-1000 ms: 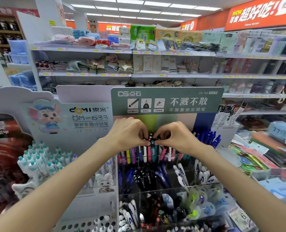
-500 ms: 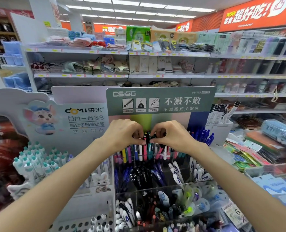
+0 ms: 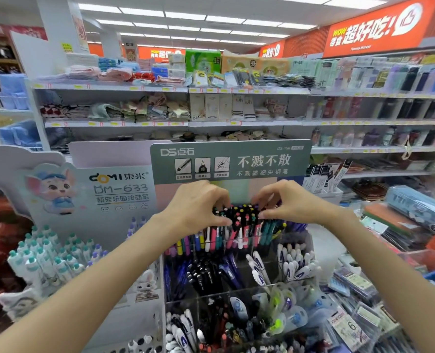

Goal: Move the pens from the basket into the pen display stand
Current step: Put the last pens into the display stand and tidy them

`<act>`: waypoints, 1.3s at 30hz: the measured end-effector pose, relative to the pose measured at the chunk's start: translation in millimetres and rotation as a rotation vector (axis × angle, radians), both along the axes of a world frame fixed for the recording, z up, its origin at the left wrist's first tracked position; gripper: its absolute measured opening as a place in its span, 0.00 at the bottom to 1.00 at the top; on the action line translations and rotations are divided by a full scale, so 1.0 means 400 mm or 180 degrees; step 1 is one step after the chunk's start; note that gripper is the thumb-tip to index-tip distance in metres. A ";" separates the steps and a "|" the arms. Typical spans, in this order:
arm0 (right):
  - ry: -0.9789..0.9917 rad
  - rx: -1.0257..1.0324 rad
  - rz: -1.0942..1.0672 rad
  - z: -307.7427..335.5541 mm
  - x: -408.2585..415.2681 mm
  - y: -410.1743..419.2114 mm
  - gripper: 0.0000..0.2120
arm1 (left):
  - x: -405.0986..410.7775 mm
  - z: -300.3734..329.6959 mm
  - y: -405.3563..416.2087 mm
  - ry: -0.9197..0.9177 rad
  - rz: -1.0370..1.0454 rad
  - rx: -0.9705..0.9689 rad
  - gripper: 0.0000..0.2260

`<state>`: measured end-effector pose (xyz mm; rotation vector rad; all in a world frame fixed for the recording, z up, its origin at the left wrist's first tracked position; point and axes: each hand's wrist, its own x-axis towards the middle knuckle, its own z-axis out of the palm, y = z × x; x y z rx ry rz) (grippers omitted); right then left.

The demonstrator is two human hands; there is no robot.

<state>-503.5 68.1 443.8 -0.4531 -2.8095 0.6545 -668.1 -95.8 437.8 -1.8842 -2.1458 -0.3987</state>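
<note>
Between the left hand [image 3: 198, 207] and the right hand [image 3: 287, 203], both with fingers curled around them, the pens [image 3: 239, 214] stood bunched in the pen display stand [image 3: 236, 296] top row, apparently being straightened.

Brightly lit under fluorescent ceiling panels [image 3: 185, 15]; white shelving [image 3: 236, 123] stacked with towels and socks, orange wall banner [image 3: 374, 26] beyond.
</note>
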 end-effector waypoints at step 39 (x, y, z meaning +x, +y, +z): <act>0.0655 0.0678 0.0076 -0.107 -0.049 -0.036 0.11 | 0.016 -0.023 0.058 -0.0037 0.0469 -0.0273 0.13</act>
